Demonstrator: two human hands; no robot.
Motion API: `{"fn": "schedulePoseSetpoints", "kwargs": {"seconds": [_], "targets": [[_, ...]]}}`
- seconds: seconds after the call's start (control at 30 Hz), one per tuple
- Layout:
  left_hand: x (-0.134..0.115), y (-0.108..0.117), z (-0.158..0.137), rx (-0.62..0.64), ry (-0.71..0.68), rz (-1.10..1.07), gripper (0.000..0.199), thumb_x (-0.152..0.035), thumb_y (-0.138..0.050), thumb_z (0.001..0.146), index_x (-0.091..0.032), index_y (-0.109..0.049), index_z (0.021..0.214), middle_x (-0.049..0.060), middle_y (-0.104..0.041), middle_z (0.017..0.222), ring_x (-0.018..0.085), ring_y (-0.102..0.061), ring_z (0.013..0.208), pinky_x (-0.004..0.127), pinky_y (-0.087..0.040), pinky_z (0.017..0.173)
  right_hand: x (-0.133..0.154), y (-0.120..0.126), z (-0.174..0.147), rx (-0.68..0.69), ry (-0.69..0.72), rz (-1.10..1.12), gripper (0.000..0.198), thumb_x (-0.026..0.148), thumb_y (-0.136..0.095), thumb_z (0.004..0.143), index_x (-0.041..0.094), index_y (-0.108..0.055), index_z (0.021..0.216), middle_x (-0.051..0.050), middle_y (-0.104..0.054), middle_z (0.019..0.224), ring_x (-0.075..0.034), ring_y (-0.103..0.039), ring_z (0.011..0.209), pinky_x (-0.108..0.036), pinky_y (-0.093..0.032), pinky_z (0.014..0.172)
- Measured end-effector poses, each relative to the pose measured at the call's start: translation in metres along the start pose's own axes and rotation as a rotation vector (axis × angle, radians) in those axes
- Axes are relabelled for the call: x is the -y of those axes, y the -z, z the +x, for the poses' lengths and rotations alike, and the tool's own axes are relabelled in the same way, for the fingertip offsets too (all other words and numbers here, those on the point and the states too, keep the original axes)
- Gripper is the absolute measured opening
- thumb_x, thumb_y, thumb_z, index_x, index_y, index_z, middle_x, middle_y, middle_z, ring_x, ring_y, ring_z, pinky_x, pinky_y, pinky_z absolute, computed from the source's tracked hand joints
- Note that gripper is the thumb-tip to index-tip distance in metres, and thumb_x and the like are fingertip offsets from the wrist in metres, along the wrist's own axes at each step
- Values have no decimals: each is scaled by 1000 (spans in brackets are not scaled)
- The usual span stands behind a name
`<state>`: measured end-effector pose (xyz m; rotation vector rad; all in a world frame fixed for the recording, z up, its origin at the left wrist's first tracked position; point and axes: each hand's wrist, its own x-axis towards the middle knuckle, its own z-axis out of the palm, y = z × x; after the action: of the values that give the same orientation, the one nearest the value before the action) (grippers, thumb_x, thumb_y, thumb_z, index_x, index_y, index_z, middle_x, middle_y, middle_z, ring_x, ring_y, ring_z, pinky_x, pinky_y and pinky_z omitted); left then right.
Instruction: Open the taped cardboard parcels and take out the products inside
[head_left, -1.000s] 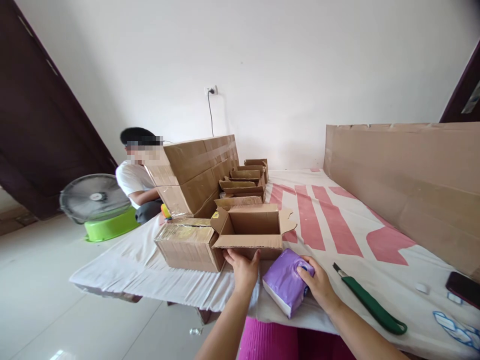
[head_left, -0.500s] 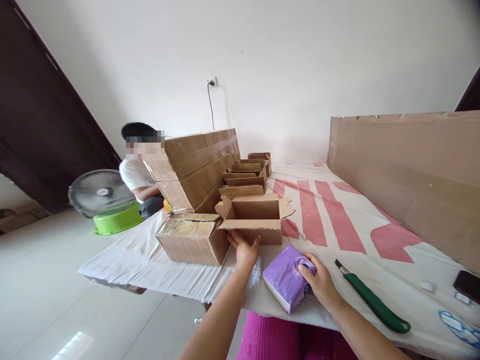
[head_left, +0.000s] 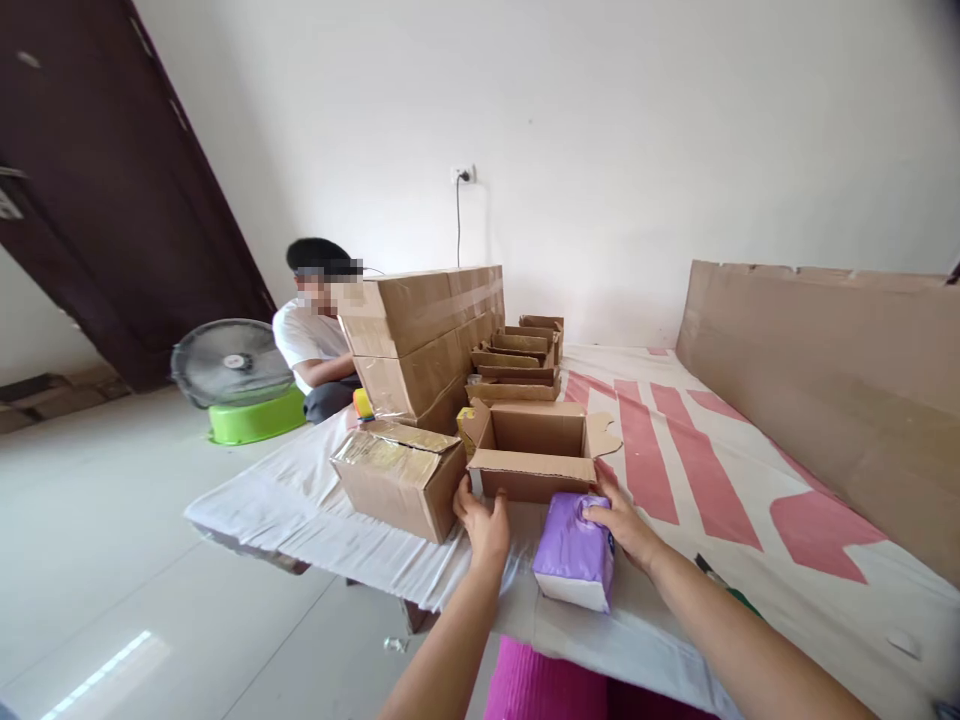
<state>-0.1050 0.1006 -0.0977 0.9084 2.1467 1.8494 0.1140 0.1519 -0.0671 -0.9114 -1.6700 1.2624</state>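
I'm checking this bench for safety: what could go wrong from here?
1. The green-handled cutter lies partly hidden behind the right forearm, so the arm might brush or knock it.
2. The right hand holds the purple pack near the front edge of the covered table; a slip could perhaps drop it.
3. The open box's side flap juts out just above that hand and could get bumped.

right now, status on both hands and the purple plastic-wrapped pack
Right hand holds purple pack. Left hand spread at near side of open brown cardboard box. Taped brown cardboard box close beside left hand.
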Motion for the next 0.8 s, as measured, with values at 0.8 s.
{"fn": "schedulePoseSetpoints", "kwargs": {"seconds": [0.8], "targets": [[1, -9, 59, 247, 72, -102, 64, -43, -45, 91, -18, -23, 145, 17, -22, 157, 26, -17, 149, 44, -19, 120, 0, -67, 45, 112, -63, 103, 73, 38, -72, 69, 26, -51, 138, -7, -47, 147, -28, -41, 137, -45, -31, 114]]}}
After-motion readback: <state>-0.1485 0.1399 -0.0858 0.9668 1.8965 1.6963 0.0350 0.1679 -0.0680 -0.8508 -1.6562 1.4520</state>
